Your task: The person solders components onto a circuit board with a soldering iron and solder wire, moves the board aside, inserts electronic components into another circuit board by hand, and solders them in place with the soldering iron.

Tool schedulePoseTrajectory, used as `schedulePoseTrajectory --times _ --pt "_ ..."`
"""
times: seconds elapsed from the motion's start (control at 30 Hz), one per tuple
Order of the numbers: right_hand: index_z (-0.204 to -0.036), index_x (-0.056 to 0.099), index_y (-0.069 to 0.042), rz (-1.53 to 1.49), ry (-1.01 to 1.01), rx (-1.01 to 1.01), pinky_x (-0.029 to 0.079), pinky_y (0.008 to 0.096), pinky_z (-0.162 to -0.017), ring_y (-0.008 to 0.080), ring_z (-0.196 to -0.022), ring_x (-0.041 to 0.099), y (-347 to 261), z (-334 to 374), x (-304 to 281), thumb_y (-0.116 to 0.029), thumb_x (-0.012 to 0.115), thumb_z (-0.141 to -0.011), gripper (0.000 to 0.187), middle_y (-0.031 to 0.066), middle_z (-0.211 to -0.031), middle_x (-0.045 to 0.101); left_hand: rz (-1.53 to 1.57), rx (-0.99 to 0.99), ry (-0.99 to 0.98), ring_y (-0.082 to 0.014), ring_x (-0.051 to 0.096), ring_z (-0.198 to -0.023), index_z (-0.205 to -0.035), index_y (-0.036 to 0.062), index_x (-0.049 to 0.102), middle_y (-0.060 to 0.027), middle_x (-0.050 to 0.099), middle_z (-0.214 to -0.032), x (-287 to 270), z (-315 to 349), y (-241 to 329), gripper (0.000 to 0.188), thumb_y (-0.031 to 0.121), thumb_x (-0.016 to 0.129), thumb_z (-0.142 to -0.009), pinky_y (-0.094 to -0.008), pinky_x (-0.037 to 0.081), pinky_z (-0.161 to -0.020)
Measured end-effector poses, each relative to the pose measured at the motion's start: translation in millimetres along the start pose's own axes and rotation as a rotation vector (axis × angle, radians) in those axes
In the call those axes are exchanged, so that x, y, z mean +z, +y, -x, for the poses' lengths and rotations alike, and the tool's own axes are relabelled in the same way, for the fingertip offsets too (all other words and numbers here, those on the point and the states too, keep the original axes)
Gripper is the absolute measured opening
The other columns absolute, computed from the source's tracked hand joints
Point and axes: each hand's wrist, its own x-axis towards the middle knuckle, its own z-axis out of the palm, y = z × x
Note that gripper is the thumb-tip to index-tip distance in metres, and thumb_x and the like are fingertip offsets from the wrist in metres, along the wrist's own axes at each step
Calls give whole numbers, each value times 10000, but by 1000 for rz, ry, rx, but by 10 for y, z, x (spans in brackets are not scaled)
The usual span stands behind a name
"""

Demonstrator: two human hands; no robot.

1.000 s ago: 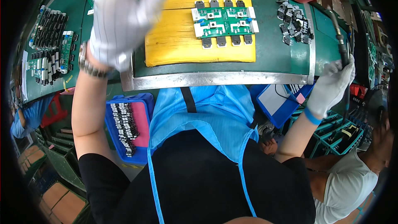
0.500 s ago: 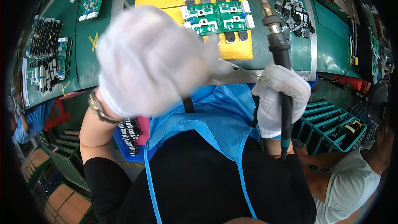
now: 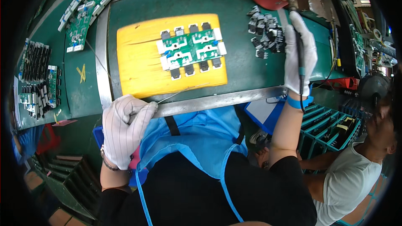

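Observation:
A green circuit board (image 3: 191, 49) lies on a yellow slab (image 3: 138, 65), with black components standing out along its two long edges. My left hand (image 3: 127, 127), in a white striped glove, is at the table's front edge below the slab. Its fingers pinch a thin solder wire (image 3: 178, 92), whose free end lies over the slab's front edge. At the right, my gloved right hand (image 3: 302, 54) is closed round a soldering iron (image 3: 300, 44). The iron points away from me, its front end beside a red round object (image 3: 268, 0).
Loose black components (image 3: 266, 31) are heaped right of the slab. Finished-looking boards (image 3: 81, 25) stack at the far left, with rows of black parts (image 3: 37, 60) nearer. A metal strip (image 3: 222, 100) edges the table. Another person (image 3: 349, 175) sits at lower right, beside green racks (image 3: 326, 125).
My right hand has carried the soldering iron away from my body to the far right. My left hand has come down from in front of the slab to the table edge. The view has shifted.

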Motion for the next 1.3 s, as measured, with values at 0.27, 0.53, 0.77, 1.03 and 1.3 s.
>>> schedulePoseTrajectory --times 0.27,0.53,0.77,1.03,1.3 --pt "-1210 655 35 -191 256 190 554 280 -731 147 -815 663 -205 34 -16 -142 651 -985 287 122 -1054 689 -446 328 421 -187 592 -737 -934 126 723 -5 690 -847 153 -112 147 234 24 805 -740 -327 470 -698" --pt "-1468 349 80 -603 209 533 419 250 -583 117 -584 512 -648 604 -382 -550 494 -1009 793 38 -782 589 -332 402 339 -205 552 -728 -981 84 715 -19 690 -859 309 -239 97 323 -42 797 -695 -331 446 -670" --pt "-1346 485 143 -113 -57 330 556 358 -758 237 -756 647 -760 958 -561 -607 543 -942 854 176 -874 651 -329 383 350 -139 560 -769 -1026 140 747 102 698 -960 382 -256 -15 418 113 850 -622 -298 460 -720" --pt "-1190 546 119 -288 -227 51 505 350 -666 247 -702 613 -782 977 -603 -427 580 -890 624 192 -856 627 -326 427 223 -204 568 -721 -984 58 700 -44 717 -891 322 -263 58 322 -57 780 -694 -329 433 -661" --pt "-1107 581 100 -352 -258 3 477 336 -630 232 -658 596 -893 828 -415 -314 621 -816 507 178 -837 637 -341 470 272 -175 580 -723 -1006 82 702 -22 737 -913 414 -233 3 385 -24 812 -653 -328 433 -655"
